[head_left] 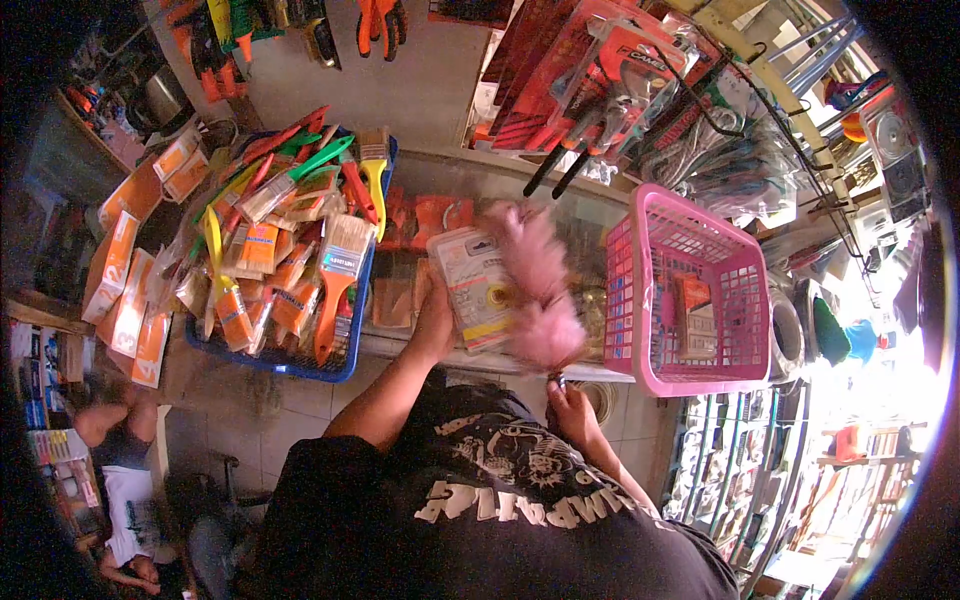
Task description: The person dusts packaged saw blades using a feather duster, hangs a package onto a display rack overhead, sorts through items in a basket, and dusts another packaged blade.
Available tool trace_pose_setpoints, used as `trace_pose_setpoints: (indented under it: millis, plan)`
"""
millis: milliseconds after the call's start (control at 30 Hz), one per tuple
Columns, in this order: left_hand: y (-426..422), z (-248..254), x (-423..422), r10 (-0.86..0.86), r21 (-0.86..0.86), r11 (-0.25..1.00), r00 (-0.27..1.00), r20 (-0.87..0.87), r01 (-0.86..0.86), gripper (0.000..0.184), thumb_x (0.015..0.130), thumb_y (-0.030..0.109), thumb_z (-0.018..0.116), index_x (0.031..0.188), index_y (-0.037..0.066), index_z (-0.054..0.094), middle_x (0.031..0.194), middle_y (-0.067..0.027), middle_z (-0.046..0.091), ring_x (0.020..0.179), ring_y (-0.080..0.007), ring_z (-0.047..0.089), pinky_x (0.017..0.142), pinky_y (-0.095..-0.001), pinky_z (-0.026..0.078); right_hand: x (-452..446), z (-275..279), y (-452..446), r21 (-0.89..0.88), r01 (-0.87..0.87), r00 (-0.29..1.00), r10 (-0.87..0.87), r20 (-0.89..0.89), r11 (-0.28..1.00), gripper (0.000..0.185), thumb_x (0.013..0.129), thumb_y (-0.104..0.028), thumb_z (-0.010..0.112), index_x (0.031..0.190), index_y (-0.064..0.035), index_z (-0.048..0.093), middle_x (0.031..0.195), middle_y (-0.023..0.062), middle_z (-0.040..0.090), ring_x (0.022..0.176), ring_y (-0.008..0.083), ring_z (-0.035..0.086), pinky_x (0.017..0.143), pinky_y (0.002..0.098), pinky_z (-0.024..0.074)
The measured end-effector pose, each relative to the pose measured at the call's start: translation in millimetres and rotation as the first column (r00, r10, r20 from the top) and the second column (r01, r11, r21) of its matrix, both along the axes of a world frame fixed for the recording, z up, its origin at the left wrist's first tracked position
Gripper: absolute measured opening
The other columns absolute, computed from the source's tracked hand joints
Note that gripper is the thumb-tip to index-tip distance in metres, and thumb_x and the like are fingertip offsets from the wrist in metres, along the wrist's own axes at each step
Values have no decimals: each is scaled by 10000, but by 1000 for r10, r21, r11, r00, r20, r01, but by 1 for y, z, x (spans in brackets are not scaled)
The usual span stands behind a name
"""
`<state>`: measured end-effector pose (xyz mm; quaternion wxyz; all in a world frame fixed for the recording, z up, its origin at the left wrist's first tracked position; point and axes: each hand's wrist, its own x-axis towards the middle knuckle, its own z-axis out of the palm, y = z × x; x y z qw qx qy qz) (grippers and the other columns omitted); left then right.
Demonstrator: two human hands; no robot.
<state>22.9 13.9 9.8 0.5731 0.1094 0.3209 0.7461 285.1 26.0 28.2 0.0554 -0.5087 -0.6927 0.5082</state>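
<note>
My left hand [433, 318] is closed on the left edge of a flat blister pack [472, 285] with a white and yellow card, held over the glass counter. In my right hand [572, 408] is the dark handle of a fluffy pink duster [540, 285]. The duster's head is blurred and lies across or just beside the pack's right side; whether they touch cannot be made out. On the left stands a blue basket [283, 368] full of paintbrushes. To the right is a pink plastic basket [648, 290] with a small orange and grey packet [694, 315] inside.
Orange and white packets [128, 300] lie left of the blue basket. Packaged tools [625, 75] and wire hooks hang at the upper right, gloves [381, 28] at the top. A person [128, 510] is at the lower left. Shelves [740, 470] stand at the lower right.
</note>
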Motion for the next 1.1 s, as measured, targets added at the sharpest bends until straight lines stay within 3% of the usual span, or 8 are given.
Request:
trace_pose_setpoints:
  millis: [33,100,167,433,567,667,700,1100]
  plan:
    - [1,-12,-1,-7,41,999,1000,10,6,586,906,523,159,1244,90,363,1202,-72,469,1082,-217,488,935,-369,379,7,-15,-5,101,-98,993,105,-59,990,300,896,-302,483,755,-38,483,599,-16,472,512,86,438,449,257,348]
    - [-6,-32,-11,14,-3,999,490,-872,-35,591,901,531,157,1253,98,354,1211,-70,465,1084,-216,489,928,-373,388,13,-16,-10,164,-235,966,249,-65,958,257,894,-274,489,799,-37,512,670,10,518,570,109,489,502,259,390]
    - [-1,-30,-7,-112,112,989,983,145,96,578,902,528,172,1241,106,374,1182,-71,486,1072,-213,494,909,-382,403,8,-4,-6,-130,-13,1000,14,8,991,279,897,-279,481,919,-5,531,733,35,552,676,133,516,609,271,414]
    - [-5,-3,-3,-1,-112,993,970,-242,-26,479,941,434,219,1250,90,343,1185,-83,468,1058,-206,493,927,-399,380,5,6,-7,-58,-39,999,40,20,998,338,875,-356,477,807,-26,497,628,43,481,593,118,466,553,302,391]
    - [2,-1,1,-5,-13,1000,1000,-8,5,454,947,412,226,1240,88,347,1170,-87,474,1053,-202,483,908,-387,391,5,11,-15,39,-98,994,95,59,994,387,878,-396,464,864,-14,523,630,36,479,637,132,449,588,329,396]
    - [1,-51,-14,-38,35,997,841,-539,68,487,941,430,205,1243,79,356,1194,-91,462,1089,-214,469,910,-383,405,5,0,-19,-22,14,1000,-14,8,1000,406,877,-407,468,906,-11,551,643,5,488,622,89,427,560,266,380]
    - [-7,14,-1,-28,-197,980,1000,10,29,486,943,423,218,1232,69,384,1199,-88,457,1096,-210,459,922,-375,388,1,5,-16,-70,66,997,-63,45,995,397,878,-397,472,913,-10,550,644,-3,487,621,82,425,554,256,377]
    - [-1,-5,0,-6,-70,997,942,-334,-19,475,931,414,294,1240,59,358,1176,-84,467,1078,-204,467,935,-376,373,-2,12,-18,-72,-163,971,173,167,984,368,899,-365,455,870,-4,519,652,6,535,685,91,447,598,302,404]
